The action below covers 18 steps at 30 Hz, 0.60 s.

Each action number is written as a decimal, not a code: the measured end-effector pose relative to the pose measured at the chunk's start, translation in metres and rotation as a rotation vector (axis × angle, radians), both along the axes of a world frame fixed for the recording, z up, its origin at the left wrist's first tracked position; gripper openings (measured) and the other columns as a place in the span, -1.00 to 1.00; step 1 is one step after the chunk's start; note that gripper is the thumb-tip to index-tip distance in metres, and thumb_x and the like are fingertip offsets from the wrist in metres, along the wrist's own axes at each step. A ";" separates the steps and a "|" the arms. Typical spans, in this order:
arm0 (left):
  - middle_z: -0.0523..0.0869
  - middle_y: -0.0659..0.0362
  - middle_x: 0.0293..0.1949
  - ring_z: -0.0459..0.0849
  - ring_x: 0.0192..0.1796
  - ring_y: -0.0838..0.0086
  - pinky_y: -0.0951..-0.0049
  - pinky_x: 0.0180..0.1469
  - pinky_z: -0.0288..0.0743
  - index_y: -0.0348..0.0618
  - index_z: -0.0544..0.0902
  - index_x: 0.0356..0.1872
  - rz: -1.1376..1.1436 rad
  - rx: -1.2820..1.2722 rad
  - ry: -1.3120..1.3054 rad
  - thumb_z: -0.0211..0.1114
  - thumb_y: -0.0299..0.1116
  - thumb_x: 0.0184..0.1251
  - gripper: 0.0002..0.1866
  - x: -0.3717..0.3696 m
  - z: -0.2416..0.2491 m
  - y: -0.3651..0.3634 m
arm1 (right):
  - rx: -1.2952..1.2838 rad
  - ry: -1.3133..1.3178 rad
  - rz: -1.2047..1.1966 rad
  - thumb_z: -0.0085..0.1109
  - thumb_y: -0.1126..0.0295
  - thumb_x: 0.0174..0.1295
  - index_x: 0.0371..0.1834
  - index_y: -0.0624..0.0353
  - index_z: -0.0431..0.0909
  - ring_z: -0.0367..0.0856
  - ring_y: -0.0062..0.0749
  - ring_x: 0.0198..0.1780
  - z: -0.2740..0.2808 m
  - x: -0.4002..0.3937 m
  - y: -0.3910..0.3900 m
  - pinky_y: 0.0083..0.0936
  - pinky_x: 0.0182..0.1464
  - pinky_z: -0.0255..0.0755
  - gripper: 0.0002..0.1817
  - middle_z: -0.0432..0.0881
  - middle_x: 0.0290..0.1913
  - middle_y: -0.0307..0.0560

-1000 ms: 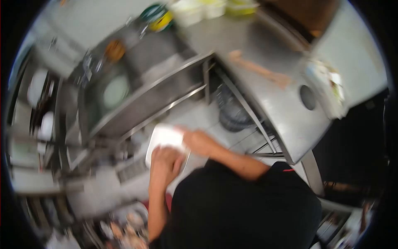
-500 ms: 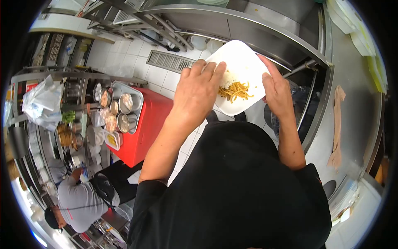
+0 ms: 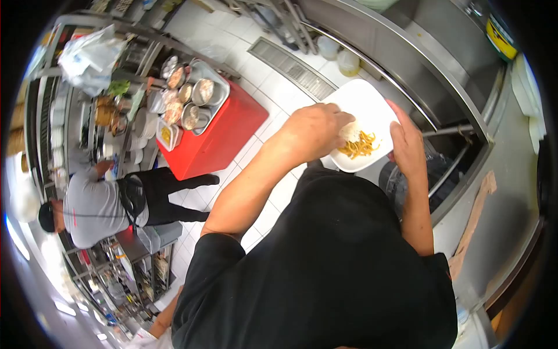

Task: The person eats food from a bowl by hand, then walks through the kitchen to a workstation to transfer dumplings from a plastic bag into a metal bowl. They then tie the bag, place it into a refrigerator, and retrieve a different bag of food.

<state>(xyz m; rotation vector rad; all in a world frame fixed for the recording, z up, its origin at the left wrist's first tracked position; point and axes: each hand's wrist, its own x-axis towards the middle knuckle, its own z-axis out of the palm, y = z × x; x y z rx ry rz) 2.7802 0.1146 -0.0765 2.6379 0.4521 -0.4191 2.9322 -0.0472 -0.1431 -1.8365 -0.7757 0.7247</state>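
A white dish [image 3: 363, 100] with rounded corners is tilted in front of me. My right hand [image 3: 407, 139] grips its right rim, thumb on the inner side and fingers behind. Inside lie a clump of white rice [image 3: 350, 132] and a small heap of brown noodles [image 3: 361, 145]. My left hand [image 3: 317, 132] reaches over the left rim, its fingers curled down and together at the rice. The fingertips are partly hidden, so I cannot tell what is between them.
At left, a red box [image 3: 224, 131] carries a metal tray [image 3: 216, 72] with several bowls of food. A person in grey [image 3: 96, 203] stands by the shelves. A steel sink [image 3: 418, 75] lies ahead, a brown cloth [image 3: 474, 221] on the right counter, and a floor drain [image 3: 293, 68] beyond the dish.
My view has turned, so the surroundings appear rotated. My left fingers went from lying extended across the dish's edge to curling in at the rice. The right hand keeps its grip.
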 end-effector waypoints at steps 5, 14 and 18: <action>0.48 -0.01 0.36 0.59 0.24 0.13 0.24 0.24 0.51 -0.08 0.44 0.38 -0.242 0.128 -0.228 0.27 -0.40 0.20 -0.36 -0.012 -0.058 -0.010 | 0.138 -0.045 0.157 -0.21 0.43 0.39 0.35 0.33 0.41 0.52 -0.32 0.21 -0.017 0.004 -0.001 -0.40 0.31 0.31 -0.51 0.59 0.20 0.12; 0.70 0.02 -0.45 0.75 -0.37 0.11 0.12 -0.35 0.62 -0.21 0.68 -0.30 0.103 0.184 -0.295 0.26 -0.43 0.12 -0.86 -0.034 -0.048 -0.034 | 0.124 0.088 0.198 -0.23 0.38 0.41 0.42 0.23 0.35 0.37 -0.61 -0.65 -0.026 -0.008 -0.001 -0.62 -0.73 0.20 -0.48 0.63 -0.23 -0.07; 0.71 0.00 -0.38 0.76 -0.35 0.10 0.13 -0.33 0.62 -0.20 0.68 -0.22 0.167 0.197 -0.259 0.26 -0.41 0.13 -0.80 -0.035 -0.040 -0.043 | 0.148 0.142 0.245 -0.27 0.40 0.41 0.44 0.24 0.31 0.36 -0.60 -0.68 -0.028 -0.005 0.000 -0.63 -0.74 0.20 -0.47 0.61 -0.27 -0.06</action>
